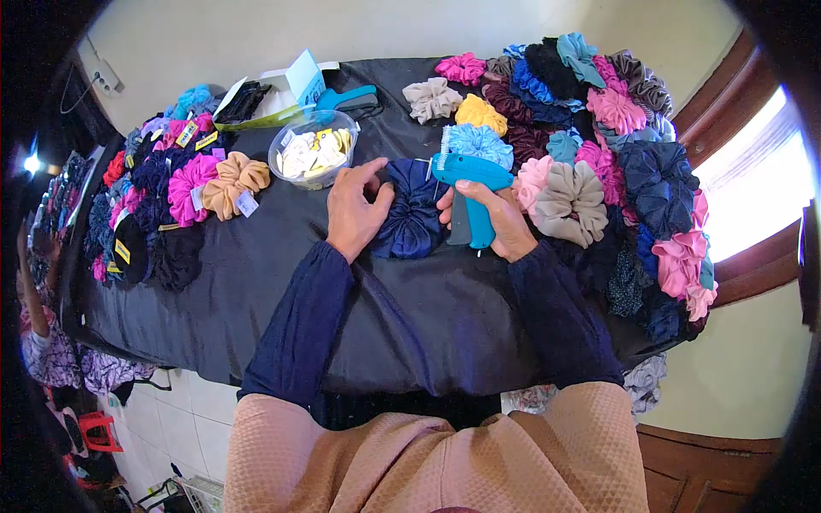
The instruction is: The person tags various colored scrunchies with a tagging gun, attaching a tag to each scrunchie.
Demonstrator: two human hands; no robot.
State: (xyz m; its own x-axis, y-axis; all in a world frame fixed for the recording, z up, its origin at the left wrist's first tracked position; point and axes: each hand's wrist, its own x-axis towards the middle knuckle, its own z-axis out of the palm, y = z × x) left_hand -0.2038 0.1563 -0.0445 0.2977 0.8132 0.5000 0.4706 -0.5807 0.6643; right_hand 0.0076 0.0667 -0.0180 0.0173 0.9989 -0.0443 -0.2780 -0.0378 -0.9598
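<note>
A navy scrunchie (409,214) lies on the dark cloth between my hands. My left hand (357,208) rests on its left edge, thumb and fingers curled near the fabric; whether they pinch it is too small to tell. My right hand (493,215) is wrapped round the handle of a teal tagging gun (473,175), whose needle end points left over the scrunchie's right side. Just beyond my left hand stands a clear round tub (314,175) of white and yellow labels. A light blue scrunchie (487,144) lies behind the gun.
Tagged scrunchies (171,184) are heaped at the left, and a larger pile of scrunchies (599,120) fills the right. An open box (299,85) and another teal tool (349,97) lie at the back. Another person's arm (32,291) shows at the far left.
</note>
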